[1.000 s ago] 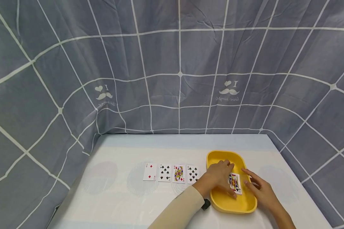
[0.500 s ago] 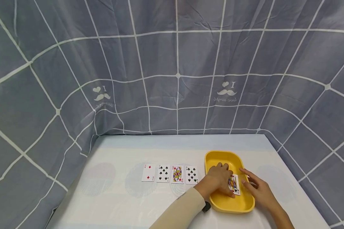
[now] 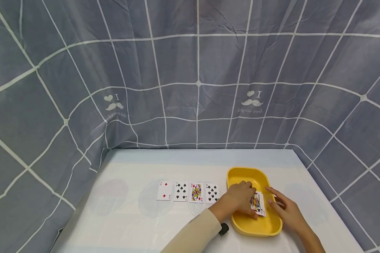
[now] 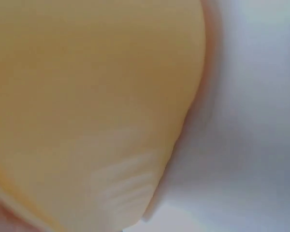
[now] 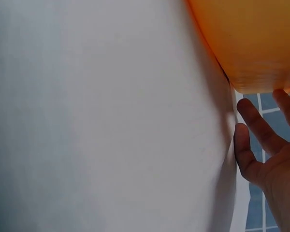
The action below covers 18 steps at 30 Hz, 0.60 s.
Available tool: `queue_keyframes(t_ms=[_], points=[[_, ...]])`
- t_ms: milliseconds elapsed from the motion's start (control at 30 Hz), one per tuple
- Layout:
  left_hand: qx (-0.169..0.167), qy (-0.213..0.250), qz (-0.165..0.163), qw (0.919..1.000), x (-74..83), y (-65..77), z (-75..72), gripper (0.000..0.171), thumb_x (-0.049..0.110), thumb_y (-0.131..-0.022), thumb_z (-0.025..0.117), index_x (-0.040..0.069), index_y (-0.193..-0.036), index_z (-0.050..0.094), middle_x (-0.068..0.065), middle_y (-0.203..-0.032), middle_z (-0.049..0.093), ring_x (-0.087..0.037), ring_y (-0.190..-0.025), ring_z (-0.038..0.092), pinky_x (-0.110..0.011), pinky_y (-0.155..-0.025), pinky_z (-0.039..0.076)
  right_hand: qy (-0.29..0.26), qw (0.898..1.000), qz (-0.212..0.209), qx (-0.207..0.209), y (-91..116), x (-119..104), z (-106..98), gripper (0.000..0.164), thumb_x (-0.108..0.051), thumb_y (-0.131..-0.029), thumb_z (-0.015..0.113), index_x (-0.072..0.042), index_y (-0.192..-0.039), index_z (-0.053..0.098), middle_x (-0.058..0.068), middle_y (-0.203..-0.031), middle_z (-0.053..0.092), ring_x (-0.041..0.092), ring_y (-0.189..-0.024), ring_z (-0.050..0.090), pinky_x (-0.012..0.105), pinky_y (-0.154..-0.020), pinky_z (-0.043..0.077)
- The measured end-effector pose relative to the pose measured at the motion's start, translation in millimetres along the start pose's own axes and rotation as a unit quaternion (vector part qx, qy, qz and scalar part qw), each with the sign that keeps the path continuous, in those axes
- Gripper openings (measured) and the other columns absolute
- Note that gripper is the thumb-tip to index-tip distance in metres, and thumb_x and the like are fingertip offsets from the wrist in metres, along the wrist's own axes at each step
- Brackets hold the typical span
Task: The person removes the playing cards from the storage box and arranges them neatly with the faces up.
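In the head view, a yellow tray [image 3: 256, 230] with rounded corners stands on the table's right side, holding a stack of face-up playing cards [image 3: 258, 205]. My left hand [image 3: 240, 198] reaches over the tray's left rim and grips at the stack, thumb at the near end, fingers toward the far end. The upper card sits slightly askew, with white edges showing beneath it. Part of the stack is hidden under this hand. My right hand [image 3: 286, 211] rests at the right rim, fingers relaxed; the right wrist view shows its loose fingers [image 5: 261, 128] beside the tray's outer wall.
Left of the tray lies a row of several face-up cards: a two of diamonds [image 3: 164, 190], a seven of spades [image 3: 181, 192], a queen of diamonds [image 3: 196, 193] and an eight of spades [image 3: 211, 193]. A grey gridded curtain [image 3: 180, 102] surrounds the table.
The left hand has shifted slightly left, and the top of the stack has slid askew with it, showing white card edges. The right hand stays at the rim.
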State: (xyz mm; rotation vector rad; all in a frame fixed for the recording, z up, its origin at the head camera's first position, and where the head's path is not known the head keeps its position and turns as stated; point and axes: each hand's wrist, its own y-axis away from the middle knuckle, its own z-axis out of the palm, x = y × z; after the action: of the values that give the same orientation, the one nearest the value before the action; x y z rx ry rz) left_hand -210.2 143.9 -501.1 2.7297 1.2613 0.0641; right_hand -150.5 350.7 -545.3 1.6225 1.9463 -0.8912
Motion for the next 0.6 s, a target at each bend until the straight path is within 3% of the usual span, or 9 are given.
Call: queue_keyframes(t_ms=[333,500,600], points=[[0.045,0.070,0.016,0.9965,-23.5,24.3,-14.9,0.092,0.069,-0.066,0.076,0.031,-0.143,0.044,0.013,-0.143,0.045,-0.004,-0.129,0.045,-0.023,-0.106,0.042,0.022,0.998,0.052,-0.014,-2,-2,0,0.046,-0.035,-0.099,0.056,-0.026,-0.143,0.049,0.011,-0.143,0.052,-0.009,-0.098,0.052,0.017,-0.084,0.049],[0.072,0.137,0.015,0.9878,-40.3,38.6,-20.4,0.090,0.066,-0.065,0.079,0.038,-0.143,0.044,0.010,-0.139,0.047,-0.007,-0.121,0.051,-0.024,-0.100,0.047,0.027,0.998,0.052,-0.013,-2,-2,0,0.046,-0.036,-0.098,0.056,-0.026,-0.143,0.050,0.011,-0.142,0.052,-0.007,-0.099,0.052,0.016,-0.084,0.049],[0.093,0.169,0.013,0.9812,-54.0,48.8,-23.7,0.091,0.064,-0.065,0.080,0.036,-0.144,0.043,0.008,-0.140,0.046,-0.009,-0.120,0.051,-0.026,-0.100,0.047,0.028,0.998,0.046,-0.010,-3,-3,0,0.046,-0.035,-0.098,0.057,-0.025,-0.142,0.050,0.012,-0.141,0.053,-0.006,-0.100,0.051,0.019,-0.084,0.052]])
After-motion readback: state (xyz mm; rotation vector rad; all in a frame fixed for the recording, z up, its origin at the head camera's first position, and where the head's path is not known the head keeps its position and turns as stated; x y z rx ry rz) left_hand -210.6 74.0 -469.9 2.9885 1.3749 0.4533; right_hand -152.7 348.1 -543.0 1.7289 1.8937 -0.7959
